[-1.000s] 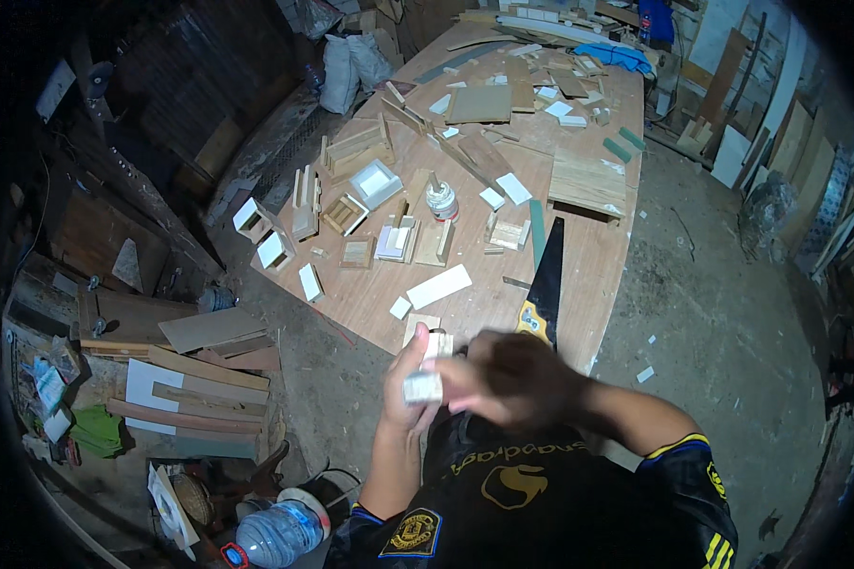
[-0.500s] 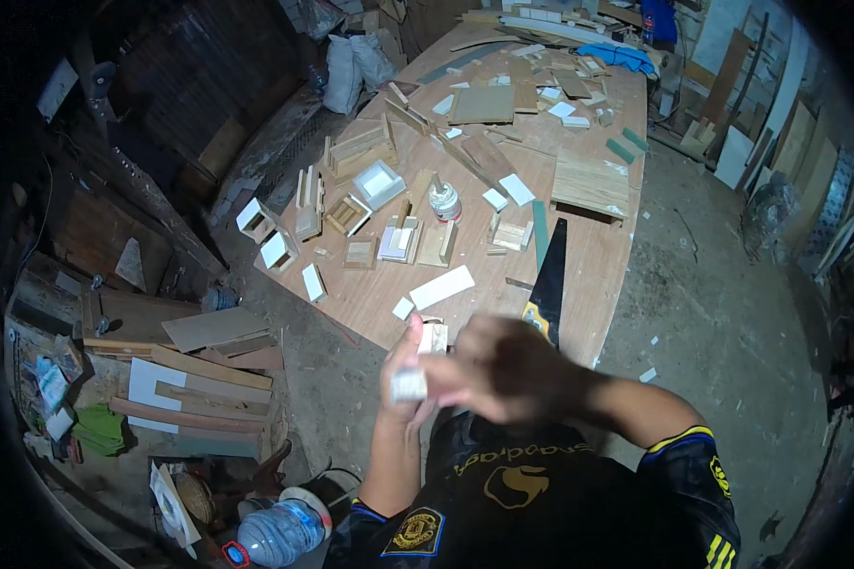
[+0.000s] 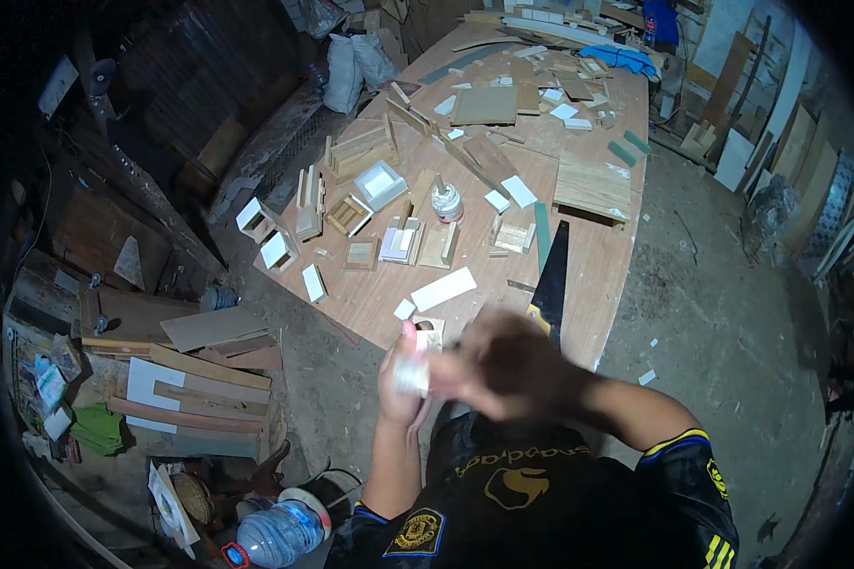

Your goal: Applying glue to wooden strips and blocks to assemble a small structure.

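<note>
My left hand (image 3: pixel 399 394) is closed around a small cream-coloured wooden piece (image 3: pixel 431 335), thumb up along its side, just off the near edge of the table. Close against it is my right hand (image 3: pixel 503 365), smeared by motion, with its fingers bent. At those fingertips a small whitish block (image 3: pixel 411 374) shows, also blurred; its exact kind cannot be made out. The hands overlap, so part of both pieces is hidden. On the table just beyond lie a small white square (image 3: pixel 404 309) and a white rectangular strip (image 3: pixel 444 288).
A handsaw (image 3: pixel 553 275) lies right of my hands on the wooden table (image 3: pixel 351 302). Farther back stand an open tub with a brush (image 3: pixel 447 204), small wooden box frames (image 3: pixel 349 215) and a wooden panel (image 3: pixel 593 185). A large water bottle (image 3: pixel 280 533) is at the lower left.
My right hand and the whitish block have shifted slightly away from me along the left hand. The left hand keeps its grip, nearly in place.
</note>
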Demonstrator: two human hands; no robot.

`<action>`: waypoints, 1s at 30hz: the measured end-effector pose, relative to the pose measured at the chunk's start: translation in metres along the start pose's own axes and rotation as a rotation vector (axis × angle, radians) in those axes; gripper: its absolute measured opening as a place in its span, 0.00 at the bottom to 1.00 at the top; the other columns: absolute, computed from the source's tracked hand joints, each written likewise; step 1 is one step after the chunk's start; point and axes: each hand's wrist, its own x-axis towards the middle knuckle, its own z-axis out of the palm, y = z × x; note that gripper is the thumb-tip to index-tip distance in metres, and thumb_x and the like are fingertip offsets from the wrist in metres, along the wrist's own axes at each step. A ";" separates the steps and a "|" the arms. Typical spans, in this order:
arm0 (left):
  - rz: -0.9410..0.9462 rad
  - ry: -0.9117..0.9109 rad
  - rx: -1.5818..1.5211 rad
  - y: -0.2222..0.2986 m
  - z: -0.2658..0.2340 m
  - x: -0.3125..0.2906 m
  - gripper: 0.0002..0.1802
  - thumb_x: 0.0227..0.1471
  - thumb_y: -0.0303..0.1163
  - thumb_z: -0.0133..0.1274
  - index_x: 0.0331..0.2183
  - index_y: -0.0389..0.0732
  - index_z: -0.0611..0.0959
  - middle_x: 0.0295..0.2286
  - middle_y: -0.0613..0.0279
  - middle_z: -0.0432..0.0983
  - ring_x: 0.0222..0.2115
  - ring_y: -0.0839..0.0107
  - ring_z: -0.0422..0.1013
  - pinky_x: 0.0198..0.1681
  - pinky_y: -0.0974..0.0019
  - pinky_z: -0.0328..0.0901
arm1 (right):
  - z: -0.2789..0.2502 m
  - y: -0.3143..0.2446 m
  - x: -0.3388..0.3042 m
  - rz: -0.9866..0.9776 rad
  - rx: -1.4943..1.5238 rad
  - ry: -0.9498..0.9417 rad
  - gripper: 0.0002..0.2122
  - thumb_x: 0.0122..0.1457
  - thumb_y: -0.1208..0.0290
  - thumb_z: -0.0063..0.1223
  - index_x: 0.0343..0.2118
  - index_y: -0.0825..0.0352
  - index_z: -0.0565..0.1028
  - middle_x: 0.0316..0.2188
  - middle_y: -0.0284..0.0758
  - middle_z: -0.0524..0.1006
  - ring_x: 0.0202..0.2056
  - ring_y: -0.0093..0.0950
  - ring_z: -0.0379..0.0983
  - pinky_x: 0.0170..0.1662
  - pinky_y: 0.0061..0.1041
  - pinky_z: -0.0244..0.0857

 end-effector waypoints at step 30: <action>0.101 -0.233 0.057 -0.007 -0.041 0.007 0.24 0.55 0.43 0.51 0.48 0.45 0.63 0.37 0.61 0.68 0.31 0.74 0.69 0.27 0.75 0.66 | 0.023 0.008 0.000 0.337 0.071 0.241 0.30 0.53 0.68 0.58 0.58 0.68 0.58 0.44 0.48 0.72 0.47 0.42 0.71 0.49 0.31 0.63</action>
